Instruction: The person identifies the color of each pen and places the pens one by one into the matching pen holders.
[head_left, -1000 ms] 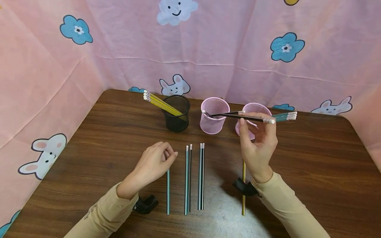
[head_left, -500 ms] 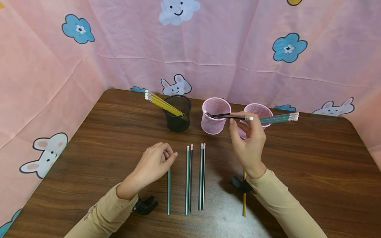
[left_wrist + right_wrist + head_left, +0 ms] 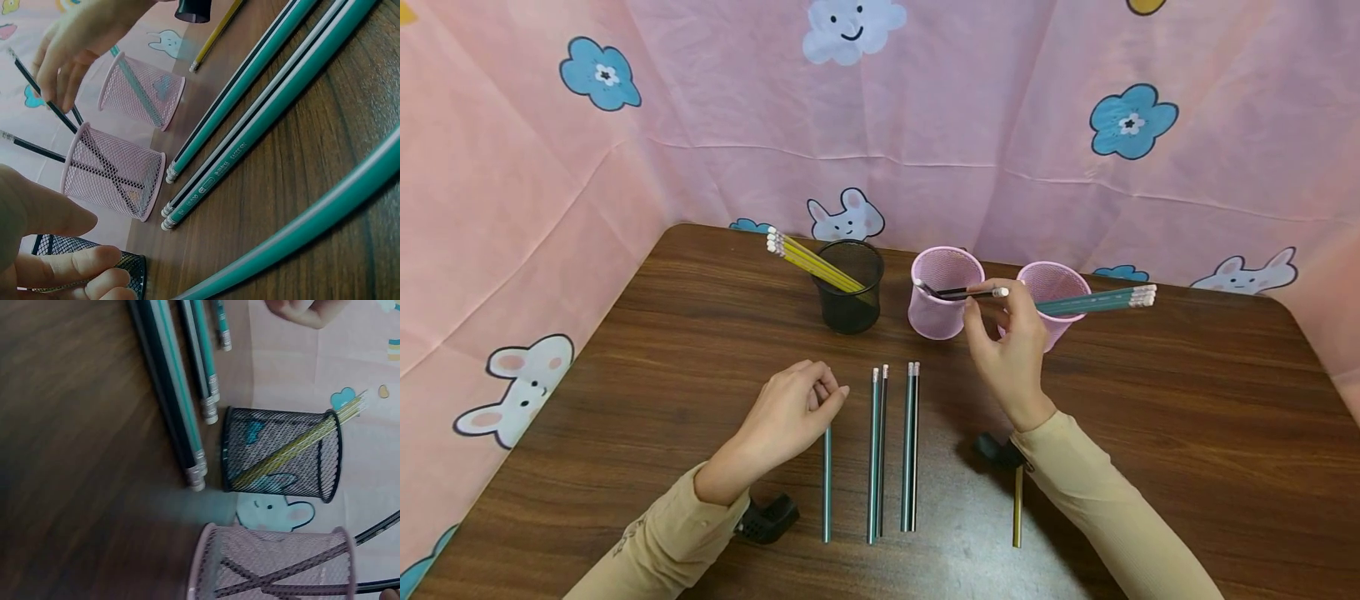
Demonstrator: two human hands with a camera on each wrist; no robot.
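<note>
Black slim pencil (image 3: 987, 293) is pinched by R hand (image 3: 1015, 343), far end in round pink mesh cup (image 3: 936, 319); should be released gently, w/o tipping. L hand (image 3: 788, 410) relaxed, empty.

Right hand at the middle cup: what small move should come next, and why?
Probably the right hand should ease its pinch and let the black pencil settle, since that pencil's lower end is inside the middle cup, where another black pencil leans.
</note>
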